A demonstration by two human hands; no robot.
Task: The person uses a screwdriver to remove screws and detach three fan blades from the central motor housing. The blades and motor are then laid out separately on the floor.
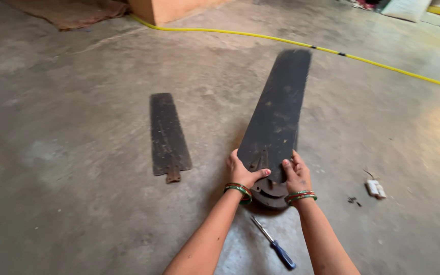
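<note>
**A dusty blade, a loose hub, and a yellow cable on the floor**

I hold the near end of a long dark ceiling-fan blade with both hands, where it meets the round motor hub sitting on the concrete floor. The blade runs away from me toward one o'clock, its far tip close to the yellow cable. My left hand is curled round the blade's left edge, thumb laid across the top face. My right hand is clasped on the right edge, fingers bent over it. Both are closed on the blade, not flat on it.

The blade looks grimy and coated, so I judge my grip could slide, and the thin metal edge could cut a palm if it does. The blade is long; if I lift or twist at the root, the far tip may swing and catch the cable. The hub rests free on the floor, so it may roll or tip under me.

At six o'clock, just beside my forearms, lies a blue-handled screwdriver; a knee or wrist could land on it. At nine o'clock a second, detached blade lies flat, well apart. At three o'clock a small whitish object and a few dark bits, perhaps screws, could scatter and be lost.
</note>
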